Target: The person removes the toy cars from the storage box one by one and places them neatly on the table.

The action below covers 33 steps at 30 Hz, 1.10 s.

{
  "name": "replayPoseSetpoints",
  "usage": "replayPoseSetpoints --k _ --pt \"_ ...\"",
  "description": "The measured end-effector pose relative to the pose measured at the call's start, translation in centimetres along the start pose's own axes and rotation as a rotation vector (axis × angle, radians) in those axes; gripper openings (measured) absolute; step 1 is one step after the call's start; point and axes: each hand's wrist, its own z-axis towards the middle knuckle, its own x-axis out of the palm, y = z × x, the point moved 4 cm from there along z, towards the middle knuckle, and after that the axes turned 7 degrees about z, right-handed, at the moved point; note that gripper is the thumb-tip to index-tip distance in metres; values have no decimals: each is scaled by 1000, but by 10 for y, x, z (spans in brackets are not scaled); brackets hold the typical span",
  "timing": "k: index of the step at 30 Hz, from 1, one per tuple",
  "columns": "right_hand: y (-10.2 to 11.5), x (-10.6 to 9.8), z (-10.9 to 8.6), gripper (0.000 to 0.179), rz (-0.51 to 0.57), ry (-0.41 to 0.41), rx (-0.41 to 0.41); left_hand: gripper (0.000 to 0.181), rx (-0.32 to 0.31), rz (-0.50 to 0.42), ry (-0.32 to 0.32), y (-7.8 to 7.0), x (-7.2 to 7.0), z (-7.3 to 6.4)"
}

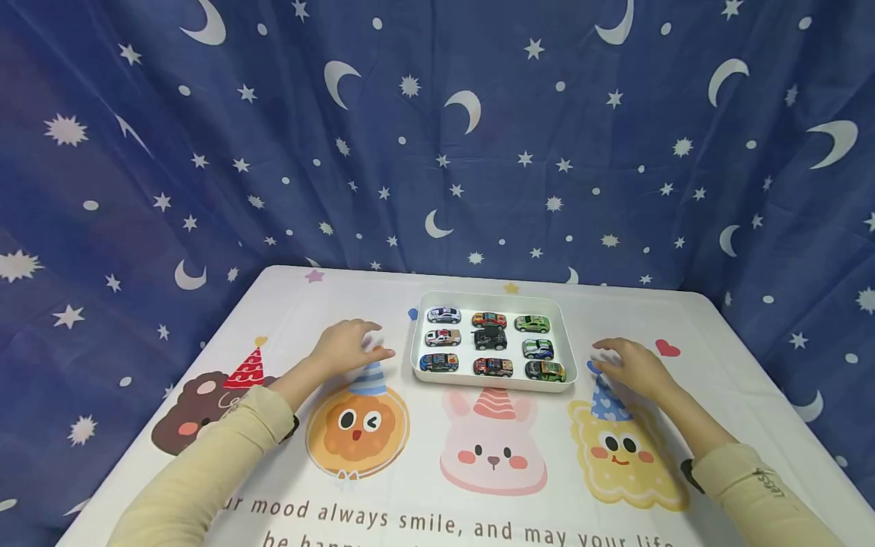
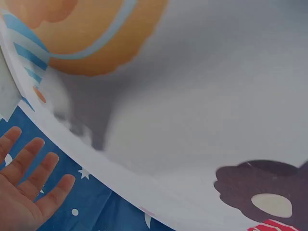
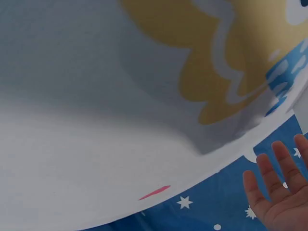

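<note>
A white tray (image 1: 495, 385) lies toward the back of the table, with several toy cars set in three rows inside it. A black toy car (image 1: 489, 338) sits in the middle, and a green one (image 1: 532, 324) is at the back right. Left of the tray is my left hand (image 1: 345, 348), apart from it, thumb and fingers spread around nothing. My right hand (image 1: 634, 366) hovers off the tray's right side, also holding nothing. Both wrist views show spread fingers: the left hand (image 2: 29, 183) at lower left, the right hand (image 3: 281, 187) at lower right.
A white tablecloth (image 1: 424, 425) printed with cartoon faces and lettering covers the table. Behind and around it hangs a blue curtain (image 1: 383, 152) with moons and stars. A corner of the tray (image 2: 7, 91) shows at the left edge of the left wrist view.
</note>
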Motion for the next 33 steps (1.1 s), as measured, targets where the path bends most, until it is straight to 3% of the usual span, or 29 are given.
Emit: replayPoseSetpoints --k 5,10,22,27,33 --pt "6 -2 1 40 3 -35 0 56 -23 -72 20 -4 -1 0" --pt "17 -8 5 39 -15 -55 -30 46 -47 -169 32 -5 8 2" --pt "47 -16 24 37 -27 -32 -97 32 -175 -452 -58 -22 13 14" --pt "62 -14 33 36 -27 -26 -138 25 -230 -482 -101 -23 12 17" --pt "80 -12 47 34 -24 -11 -184 26 -313 -556 -70 -24 16 18"
